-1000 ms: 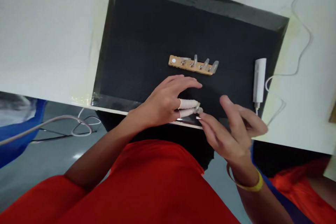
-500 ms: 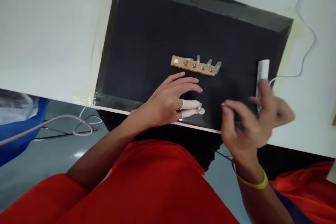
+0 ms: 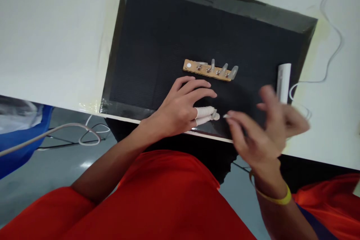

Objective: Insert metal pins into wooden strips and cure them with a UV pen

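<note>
Landmark: one tan strip point(image 3: 194, 66), lying slightly aslant on the black mat point(image 3: 154, 37), with a white dot point(image 3: 189, 65) at its left end. On the strip: four translucent tips point(image 3: 224, 69), the leftmost lying along it, the other three pointing away from me; beside them, small shiny pieces point(image 3: 208, 70). Below the strip, on my side: my left hand point(image 3: 178, 110), palm down, two digits in white finger covers point(image 3: 204, 111) brought narrowly together on one small clear piece point(image 3: 215, 114), the three bare fingers loosely spread. Below and right of the strip: my right hand point(image 3: 261, 133), partly blurred, thumb and forefinger pinched on one tiny pale piece point(image 3: 226, 116), the other fingers raised; its exact form I cannot tell. The two held pieces are near each other, apart. On my right wrist: one yellow band point(image 3: 283, 198). Well right of the strip: one white device point(image 3: 284, 82), with a white cable point(image 3: 312, 81) beside it. Around the mat: the white table point(image 3: 56, 45).
</note>
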A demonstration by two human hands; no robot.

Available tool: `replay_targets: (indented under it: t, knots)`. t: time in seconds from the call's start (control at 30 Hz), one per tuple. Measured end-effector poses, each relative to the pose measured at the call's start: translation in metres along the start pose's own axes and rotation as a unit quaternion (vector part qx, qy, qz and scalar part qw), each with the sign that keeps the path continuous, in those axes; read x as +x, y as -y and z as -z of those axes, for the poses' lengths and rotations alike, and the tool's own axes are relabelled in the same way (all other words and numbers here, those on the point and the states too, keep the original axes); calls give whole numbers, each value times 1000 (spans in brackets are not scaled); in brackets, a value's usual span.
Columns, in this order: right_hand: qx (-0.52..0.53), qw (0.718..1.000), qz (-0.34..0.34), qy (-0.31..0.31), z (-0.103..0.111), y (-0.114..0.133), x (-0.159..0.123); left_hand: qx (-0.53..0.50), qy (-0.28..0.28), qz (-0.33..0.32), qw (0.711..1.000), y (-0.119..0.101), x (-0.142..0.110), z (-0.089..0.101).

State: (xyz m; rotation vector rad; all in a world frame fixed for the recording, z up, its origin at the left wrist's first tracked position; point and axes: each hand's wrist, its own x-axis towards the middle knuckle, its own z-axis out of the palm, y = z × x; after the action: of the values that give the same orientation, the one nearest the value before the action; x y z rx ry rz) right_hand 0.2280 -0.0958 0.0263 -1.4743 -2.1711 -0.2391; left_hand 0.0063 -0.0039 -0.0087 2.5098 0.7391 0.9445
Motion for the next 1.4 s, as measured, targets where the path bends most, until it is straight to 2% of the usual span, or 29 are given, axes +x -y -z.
replay_targets:
  t: [0.07,0.2,0.23,0.33,0.37,0.5,0.63,0.67,0.77,0.8,0.9,0.93,1.07,1.17,1.23,1.33,1.4]
  knots:
    - [-17,999,-34,-21,0,-2,0,7,7,3,1000,0,0,1]
    - [18,998,47,40,2,-2,-3,14,11,6,1000,-1,1,2]
    - [20,998,45,44,2,-2,-3,14,11,5,1000,-1,1,2]
    - [-3,1000,-19,-9,2,-4,-2,11,11,7,1000,-1,1,1]
    - [-3,1000,-21,-15,1,-4,-1,9,9,7,1000,-1,1,1]
    - [35,997,55,36,-2,-2,0,4,8,4,1000,0,0,1]
    - [1,999,-40,-12,-2,-2,0,3,33,10,999,0,0,4]
    - [3,999,-35,-7,-2,-1,-1,2,37,11,999,0,0,4]
    - [28,998,39,44,-1,0,-2,4,42,8,999,0,1,5]
    - [30,998,39,42,-1,0,-2,6,40,6,999,0,1,5]
    - [7,1000,-26,-13,-1,-1,-2,5,38,3,999,0,0,5]
    - [7,999,-30,-15,-2,-1,-2,2,39,3,999,0,0,6]
    - [49,998,29,24,-4,-3,-2,-7,38,1,999,1,0,6]
    - [34,999,-29,-8,-3,-8,0,-9,55,10,998,0,-1,7]
    - [25,999,-44,-14,-1,-8,0,-8,62,11,998,0,0,7]
    - [47,998,2,42,2,-4,0,-8,51,8,999,0,0,8]
    - [51,998,8,47,3,-3,0,-10,49,7,999,0,1,8]
